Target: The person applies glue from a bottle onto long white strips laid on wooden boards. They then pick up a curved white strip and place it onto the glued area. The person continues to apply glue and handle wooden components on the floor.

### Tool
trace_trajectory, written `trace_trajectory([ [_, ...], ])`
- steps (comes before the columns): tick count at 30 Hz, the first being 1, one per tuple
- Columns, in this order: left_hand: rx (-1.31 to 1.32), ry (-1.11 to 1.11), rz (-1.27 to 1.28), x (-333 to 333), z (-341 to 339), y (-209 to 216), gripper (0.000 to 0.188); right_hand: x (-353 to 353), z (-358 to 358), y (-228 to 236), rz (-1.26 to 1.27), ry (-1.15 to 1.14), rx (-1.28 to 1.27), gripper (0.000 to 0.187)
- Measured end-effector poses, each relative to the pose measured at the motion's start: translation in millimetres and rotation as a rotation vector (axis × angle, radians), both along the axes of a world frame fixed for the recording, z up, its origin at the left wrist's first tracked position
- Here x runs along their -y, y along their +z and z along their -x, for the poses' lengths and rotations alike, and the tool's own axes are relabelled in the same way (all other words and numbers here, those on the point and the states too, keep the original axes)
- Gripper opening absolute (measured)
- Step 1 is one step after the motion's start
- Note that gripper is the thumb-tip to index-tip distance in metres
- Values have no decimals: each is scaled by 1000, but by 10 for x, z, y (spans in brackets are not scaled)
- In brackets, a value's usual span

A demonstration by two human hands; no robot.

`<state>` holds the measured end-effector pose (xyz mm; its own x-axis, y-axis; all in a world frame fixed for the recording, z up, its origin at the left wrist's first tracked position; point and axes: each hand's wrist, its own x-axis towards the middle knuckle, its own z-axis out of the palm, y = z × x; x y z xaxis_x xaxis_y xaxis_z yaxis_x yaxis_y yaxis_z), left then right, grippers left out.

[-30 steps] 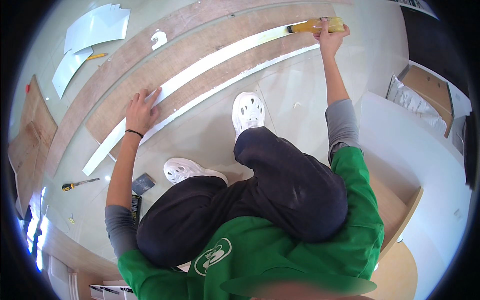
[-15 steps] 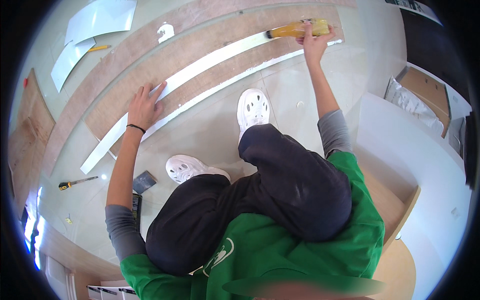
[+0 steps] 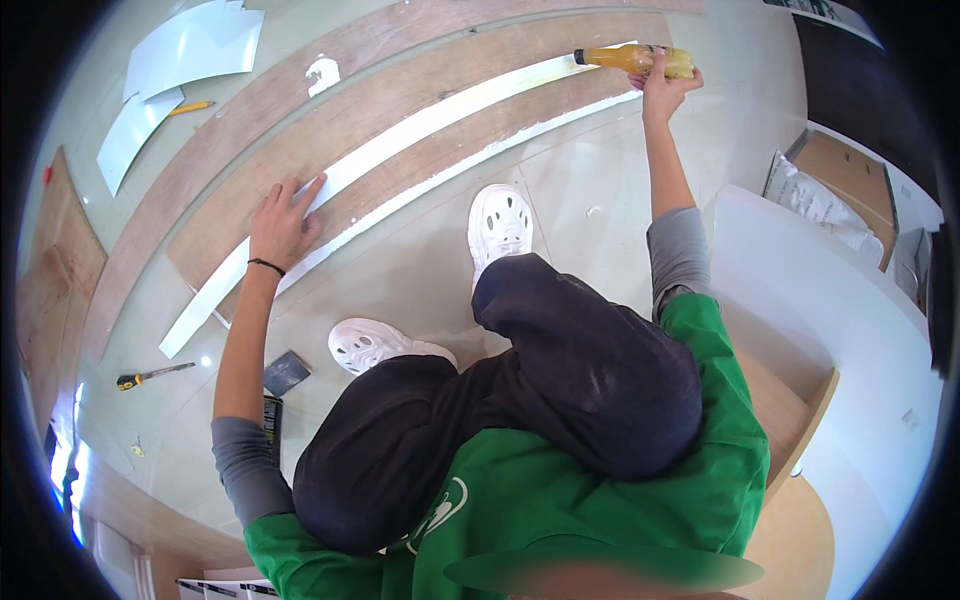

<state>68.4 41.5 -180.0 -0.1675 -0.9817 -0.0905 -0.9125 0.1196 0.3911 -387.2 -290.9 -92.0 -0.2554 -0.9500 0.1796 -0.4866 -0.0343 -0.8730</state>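
Crouching on the pale shiny floor in white clog shoes. Right hand stretched far out, fingers wrapped tight around a yellow plastic bottle lying sideways, tip touching the far end of a long white strip. Left hand pressed flat and open on that same strip, holding nothing. Strip lying along a long brown wooden board. Yellow-handled knife well apart, on the floor to the left. White sheets near the top left.

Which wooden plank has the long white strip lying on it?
The middle wooden plank, the one the left hand presses. The white strip runs along it; the plank behind carries only a small white patch.
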Motion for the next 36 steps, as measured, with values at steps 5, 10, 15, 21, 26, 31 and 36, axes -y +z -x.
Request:
trace_trajectory([
  [5, -4, -9, -6, 18, -3, 43, 59, 29, 88, -119, -41, 13, -64, 68],
  [10, -55, 10, 108, -44, -31, 19, 53, -115, -24, -150, -69, 61, -62, 69],
  [15, -87, 62, 163, -95, -51, -66, 42, -430, -335, -161, -91, 86, 39, 71],
  [21, -92, 65, 205, -121, -15, -10, 38, -898, -886, -259, -60, 178, 107, 70],
  [26, -105, 61, 249, -123, -22, -43, 37, -1387, -1360, -294, -83, 316, 128, 69],
  [31, -99, 64, 279, -165, -22, -94, 37, -1458, -1398, -296, -93, 288, 174, 66],
  [36, -118, 60, 256, -163, -23, -95, 36, -1240, -1025, -218, -1, 198, 94, 65],
])
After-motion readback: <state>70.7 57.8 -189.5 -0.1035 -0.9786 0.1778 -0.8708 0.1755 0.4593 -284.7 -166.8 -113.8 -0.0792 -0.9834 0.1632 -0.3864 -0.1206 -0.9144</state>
